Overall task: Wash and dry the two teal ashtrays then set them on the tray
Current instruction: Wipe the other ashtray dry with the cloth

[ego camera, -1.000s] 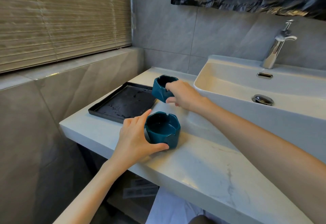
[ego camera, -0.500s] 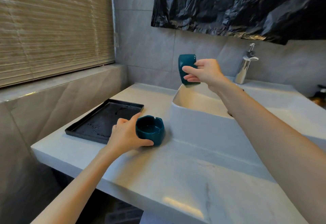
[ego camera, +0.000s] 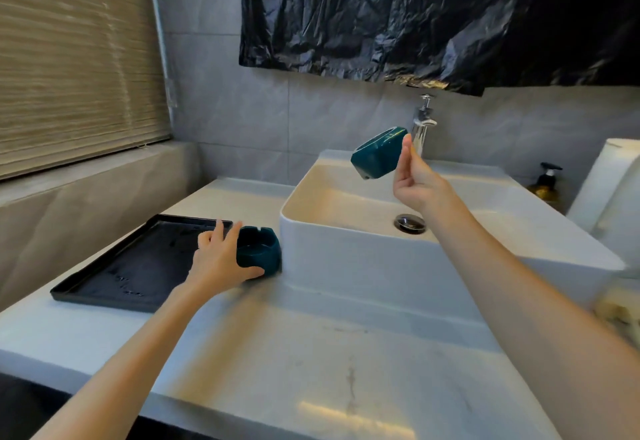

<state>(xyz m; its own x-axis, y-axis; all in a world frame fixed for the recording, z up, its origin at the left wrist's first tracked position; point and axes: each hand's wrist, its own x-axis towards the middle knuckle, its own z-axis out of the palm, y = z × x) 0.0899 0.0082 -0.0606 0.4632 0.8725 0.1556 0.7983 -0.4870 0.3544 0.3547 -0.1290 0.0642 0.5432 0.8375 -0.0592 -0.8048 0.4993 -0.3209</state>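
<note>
I see one teal ashtray (ego camera: 379, 153) held in the air over the white basin (ego camera: 346, 197), tilted hard so its open top faces up and toward one o'clock, its base toward seven o'clock. My right hand (ego camera: 415, 180) sits at its four o'clock side, thumb up along the ashtray's right edge; the fingers behind it are hidden, so I read this as a light pinch on the ashtray. The chrome tap (ego camera: 423, 124) stands just past the thumb at twelve o'clock.

The second teal ashtray (ego camera: 259, 251) stands upright on the marble counter (ego camera: 311, 353), right up against the basin's left wall, its notched rim facing up. My left hand (ego camera: 221, 259) wraps it from nine o'clock, thumb along the front at five o'clock, fingers curled over the far side.

The black tray (ego camera: 131, 266) lies flat at nine o'clock of that ashtray, with wet marks on its floor, and my left fingers overlap its right rim. A brown pump bottle (ego camera: 547, 181) stands at three o'clock beyond the basin, next to a white paper roll (ego camera: 609, 190).
</note>
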